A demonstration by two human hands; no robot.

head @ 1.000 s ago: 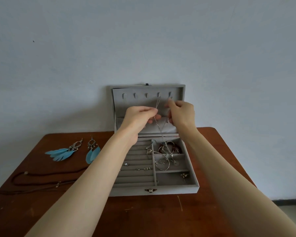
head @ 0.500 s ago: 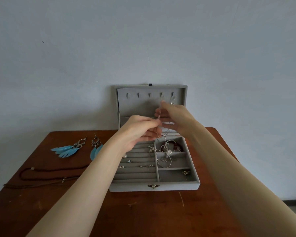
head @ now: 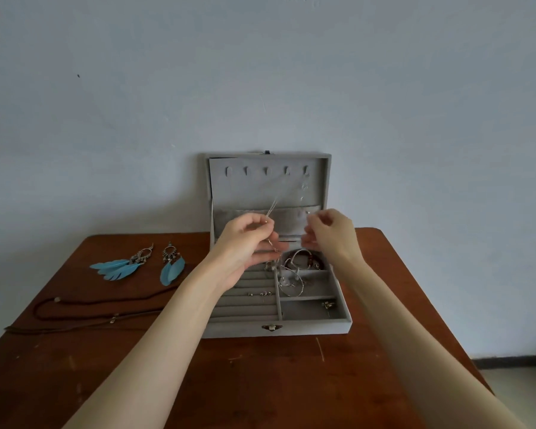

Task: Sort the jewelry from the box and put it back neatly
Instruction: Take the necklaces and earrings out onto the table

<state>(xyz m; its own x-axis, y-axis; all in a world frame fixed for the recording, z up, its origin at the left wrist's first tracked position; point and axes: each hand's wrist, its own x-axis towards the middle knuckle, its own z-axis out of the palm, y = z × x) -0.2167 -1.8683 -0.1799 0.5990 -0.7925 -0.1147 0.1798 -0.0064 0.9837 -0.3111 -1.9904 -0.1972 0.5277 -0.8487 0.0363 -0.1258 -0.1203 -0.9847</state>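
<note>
Jewelry box sits open on the table; left hand pinches a thin chain, now lower and off the lid hooks; right hand, fingers curled, has drawn apart, its hold unclear; untangling looks underway

Left hand pinches thin silver chain above open grey jewelry box; right hand curled beside.

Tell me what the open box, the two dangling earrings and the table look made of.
Jewelry box: grey velvet-like fabric, matte, no shine; brass-coloured clasp. Feather earrings: blue feathers hanging from dull silvery metal hoops, probably alloy. Table: reddish-brown wood or veneer, scuffed, slight sheen.
</note>
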